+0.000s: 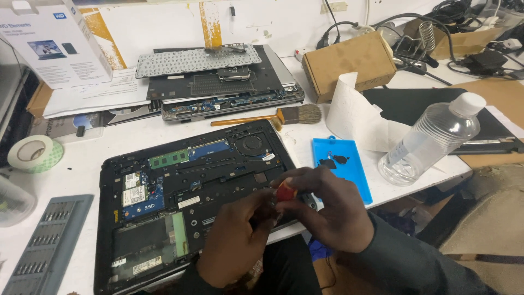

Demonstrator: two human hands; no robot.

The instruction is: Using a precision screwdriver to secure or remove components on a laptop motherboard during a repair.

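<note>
— Where's the red-handled screwdriver (285, 192)?
— Pinched between both hands, over the opened laptop's (185, 202) near right edge. The right hand (327, 210) wraps its fingers around the handle top; the left hand (237, 240) closes on it from below.
— And the laptop?
— Flat on the white tabletop (82, 158), underside exposed, just beside a blue tray (341, 166).

You have a single view, from the camera worn on your head. It looks steeply down and forward across the white worktable (82, 164) toward the white wall (164, 22) at the back. It sits close: the opened black laptop base with its exposed circuit boards (180, 196) fills the lower middle, near the bottom edge. No second view is there to share any part of the scene.
</note>
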